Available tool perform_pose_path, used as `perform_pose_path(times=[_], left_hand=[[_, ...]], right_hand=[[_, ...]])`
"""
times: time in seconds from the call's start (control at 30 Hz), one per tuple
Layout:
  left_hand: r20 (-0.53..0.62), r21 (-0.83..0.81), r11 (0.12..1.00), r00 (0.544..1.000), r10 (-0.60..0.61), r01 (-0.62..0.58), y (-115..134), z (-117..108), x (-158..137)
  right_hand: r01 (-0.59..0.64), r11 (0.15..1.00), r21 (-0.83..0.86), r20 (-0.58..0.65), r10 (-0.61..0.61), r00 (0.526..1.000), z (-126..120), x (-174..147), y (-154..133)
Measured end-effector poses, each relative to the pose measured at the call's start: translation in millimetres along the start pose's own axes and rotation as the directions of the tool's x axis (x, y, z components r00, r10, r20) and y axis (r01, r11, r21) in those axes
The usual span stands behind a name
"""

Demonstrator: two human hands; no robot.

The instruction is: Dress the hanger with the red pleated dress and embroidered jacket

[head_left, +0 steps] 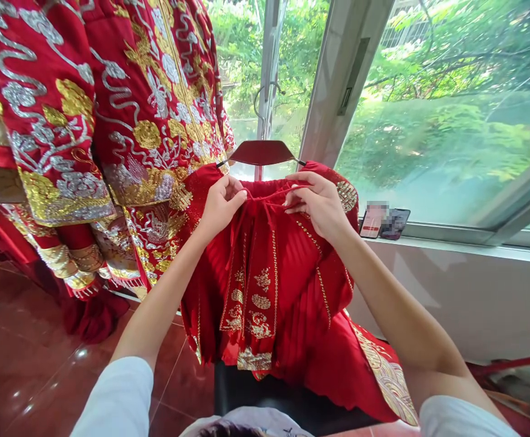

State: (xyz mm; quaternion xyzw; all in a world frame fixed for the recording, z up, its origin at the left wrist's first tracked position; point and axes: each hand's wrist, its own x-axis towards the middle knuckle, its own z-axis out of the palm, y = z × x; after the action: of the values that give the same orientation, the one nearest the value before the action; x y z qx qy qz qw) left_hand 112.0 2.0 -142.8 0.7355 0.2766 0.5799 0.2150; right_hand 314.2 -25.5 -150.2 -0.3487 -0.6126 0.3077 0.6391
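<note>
A red pleated garment [295, 267] with gold embroidery hangs in front of me from a dark hanger [265, 152]. A thin red cord [271, 209] is looped at the middle of its top edge. My left hand [220, 206] pinches the cord on the left side of the loop, its thumb and fingers pressed together. On the other side, my right hand [317, 203] grips the cord between bent fingers and thumb. The cord runs taut between both hands. Two embroidered panels [260, 297] hang down below it.
Red jackets [149, 115] with gold and silver embroidery hang close on the left. Two phones [383, 222] lean on the window sill [465, 246] at right. Under the garment is a black seat [287, 403], and the lower skirt part drapes over it. Red floor tiles [23, 364] show at left.
</note>
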Motion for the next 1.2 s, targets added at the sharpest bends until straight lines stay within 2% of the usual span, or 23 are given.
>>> perform_pose_path(times=[0.1,0.17,0.27,0.37,0.43,0.53,0.63,0.77,0.9,0.97,1.03,1.1,1.13,1.17,1.2], left_hand=[[0.018,0.184,0.981,0.998,0.055,-0.058,-3.1,-8.7,0.8],[0.056,0.246,0.966,0.996,0.07,-0.082,-5.7,-15.3,-1.0],[0.1,0.147,0.987,0.994,0.048,-0.062,-6.7,-18.5,-3.5],[0.068,0.112,0.992,0.996,0.053,-0.06,-4.9,-12.8,-3.5],[0.053,0.142,0.987,0.996,0.07,-0.076,-3.8,-8.2,-2.6],[0.047,0.183,0.979,0.996,0.078,-0.085,-2.9,-7.2,-1.8],[0.057,0.196,0.979,0.997,0.047,-0.057,-3.6,-14.5,-1.9],[0.105,0.246,0.968,0.994,0.024,-0.049,-8.6,-26.9,-3.3],[0.109,0.346,0.932,0.991,0.079,-0.112,-10.6,-31.1,-7.4],[0.084,0.438,0.883,0.985,0.15,-0.172,-6.5,-33.2,-7.3],[0.075,0.545,0.797,0.961,0.265,-0.262,-0.5,-39.6,-1.3],[0.087,0.606,0.726,0.934,0.346,-0.325,4.1,-51.3,12.5],[0.095,0.606,0.723,0.933,0.347,-0.331,4.9,-58.7,21.7],[0.108,0.589,0.746,0.945,0.309,-0.312,4.5,-66.4,31.5],[0.137,0.56,0.784,0.964,0.229,-0.266,2.7,-73.8,41.1]], right_hand=[[-0.029,0.998,0.062,-0.008,0.029,1.0,-2.2,2.5,4.5],[-0.019,0.996,0.092,0.0,0.019,1.0,-4.7,4.3,7.9],[-0.019,0.983,0.182,0.057,0.009,0.998,-5.7,6.0,8.3],[-0.062,0.937,0.343,0.122,0.021,0.992,-1.1,7.9,4.0],[-0.081,0.914,0.397,0.123,0.035,0.992,3.3,9.9,1.8],[-0.065,0.928,0.367,0.064,0.045,0.997,5.6,12.7,2.3],[-0.042,0.956,0.291,0.012,0.04,0.999,-1.0,14.0,6.0],[-0.016,0.983,0.181,0.015,0.014,1.0,-12.3,13.5,11.6],[0.038,0.996,0.083,-0.008,-0.037,0.999,-11.5,10.9,15.1],[0.122,0.989,-0.079,-0.054,-0.127,0.99,-11.3,9.3,14.6],[0.236,0.918,-0.319,-0.134,-0.29,0.948,-17.1,9.4,12.5],[0.299,0.777,-0.555,-0.203,-0.475,0.856,-31.2,12.6,10.0],[0.3,0.707,-0.641,-0.211,-0.538,0.816,-40.7,15.5,9.0],[0.292,0.656,-0.696,-0.192,-0.562,0.805,-50.9,18.9,8.3],[0.288,0.627,-0.724,-0.14,-0.543,0.828,-61.0,22.6,8.0]])
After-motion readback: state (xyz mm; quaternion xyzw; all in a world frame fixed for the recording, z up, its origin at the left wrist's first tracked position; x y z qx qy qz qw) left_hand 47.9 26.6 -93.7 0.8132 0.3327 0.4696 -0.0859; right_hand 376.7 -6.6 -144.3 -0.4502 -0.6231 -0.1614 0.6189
